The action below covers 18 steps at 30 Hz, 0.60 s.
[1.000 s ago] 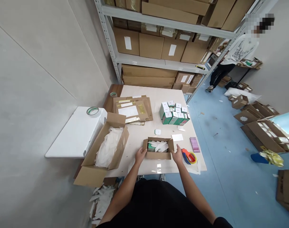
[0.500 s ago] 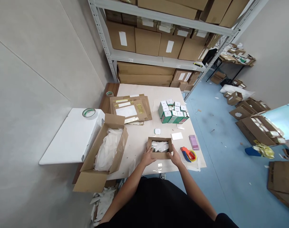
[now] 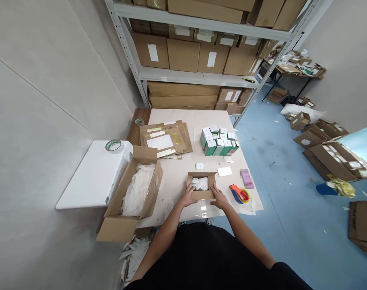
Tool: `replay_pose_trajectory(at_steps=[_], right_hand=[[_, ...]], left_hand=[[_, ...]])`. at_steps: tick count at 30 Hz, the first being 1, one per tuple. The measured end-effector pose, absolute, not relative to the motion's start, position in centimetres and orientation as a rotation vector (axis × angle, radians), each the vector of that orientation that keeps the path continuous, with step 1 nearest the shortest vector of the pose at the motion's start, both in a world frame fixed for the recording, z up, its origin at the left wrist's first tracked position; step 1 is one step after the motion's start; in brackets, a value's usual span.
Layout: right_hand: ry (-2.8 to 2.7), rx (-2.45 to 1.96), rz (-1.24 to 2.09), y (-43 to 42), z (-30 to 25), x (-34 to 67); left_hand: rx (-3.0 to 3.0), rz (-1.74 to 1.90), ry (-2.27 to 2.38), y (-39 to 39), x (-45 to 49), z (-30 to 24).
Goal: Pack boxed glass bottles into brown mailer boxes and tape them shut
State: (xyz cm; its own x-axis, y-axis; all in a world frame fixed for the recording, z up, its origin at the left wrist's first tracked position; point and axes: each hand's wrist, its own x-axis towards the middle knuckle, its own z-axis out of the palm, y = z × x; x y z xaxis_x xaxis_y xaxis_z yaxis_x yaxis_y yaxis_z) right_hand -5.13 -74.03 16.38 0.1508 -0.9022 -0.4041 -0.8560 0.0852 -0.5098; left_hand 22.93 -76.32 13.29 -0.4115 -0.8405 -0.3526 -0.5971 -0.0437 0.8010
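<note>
A small open cardboard box [image 3: 202, 195] stands on the table before me, crumpled white packing paper [image 3: 201, 183] inside it. My left hand [image 3: 187, 196] grips its left side, fingers over the near left corner. On the opposite side, my right hand [image 3: 219, 197] holds the near right corner, fingertips on the rim. Beyond the box lies a small white card-like box [image 3: 199, 166]. To its right are a flat white card [image 3: 224, 171] and a red and blue tape dispenser [image 3: 239, 194].
Several green and white cartons [image 3: 219, 141] form a cluster at the table's [image 3: 171, 189] right. Flattened cardboard [image 3: 183, 137] lies further back. A larger open box [image 3: 155, 189] filled with white paper stands left, near a white surface [image 3: 83, 177] bearing a tape roll [image 3: 113, 145]. Shelving [image 3: 177, 74] rises behind.
The packing paper inside the small box sits more compactly, toward the left and middle. My right hand has shifted slightly left along the box's side. The view has tilted slightly.
</note>
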Motion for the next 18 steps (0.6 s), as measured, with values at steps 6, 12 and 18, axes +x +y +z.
replay_pose_trajectory(at_steps=[6, 12, 18], right_hand=[[1.773, -1.495, -0.582, -74.3, 16.0, -6.4], [2.139, -1.38, -0.583, -75.7, 15.0, -6.0], [2.186, -1.243, -0.475, -78.1, 14.3, -6.0]], left_hand=[[1.699, -1.393, -1.692, -77.4, 22.2, 15.5], [1.923, -0.744, -1.653, -77.4, 19.5, 17.8], [1.91, -0.789, -2.027, -80.5, 17.4, 19.7]])
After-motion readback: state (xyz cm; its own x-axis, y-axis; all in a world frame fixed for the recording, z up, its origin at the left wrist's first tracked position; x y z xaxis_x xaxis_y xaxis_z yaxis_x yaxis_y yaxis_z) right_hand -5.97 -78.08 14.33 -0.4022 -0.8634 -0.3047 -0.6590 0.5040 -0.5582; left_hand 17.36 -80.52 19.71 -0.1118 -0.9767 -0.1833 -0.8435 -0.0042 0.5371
